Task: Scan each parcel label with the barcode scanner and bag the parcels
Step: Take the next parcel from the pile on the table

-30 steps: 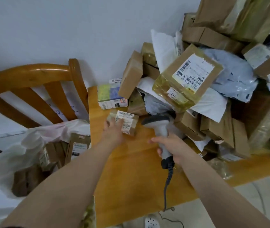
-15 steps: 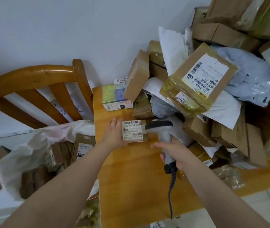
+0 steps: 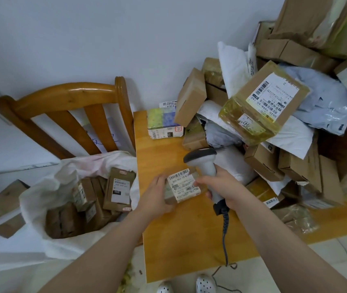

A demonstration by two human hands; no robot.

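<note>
My left hand [image 3: 155, 196] holds a small brown parcel [image 3: 182, 186] with its white barcode label facing up, just above the wooden table [image 3: 179, 240]. My right hand [image 3: 223, 187] grips the grey handle of the barcode scanner [image 3: 202, 160], whose dark head sits right above the parcel's far edge. The scanner's cable [image 3: 224, 233] hangs down over the table front. A white bag [image 3: 47, 208] with several labelled boxes stands open to the left, on the chair.
A tall pile of brown boxes and grey mailers [image 3: 274, 115] fills the table's right and back. A green-and-blue box [image 3: 164, 123] sits by the wall. A wooden chair back [image 3: 66, 98] rises behind the bag. White shoes [image 3: 205, 283] show below the table front.
My left hand has pulled the parcel toward me and turned its label up. The scanner has stayed just above the parcel.
</note>
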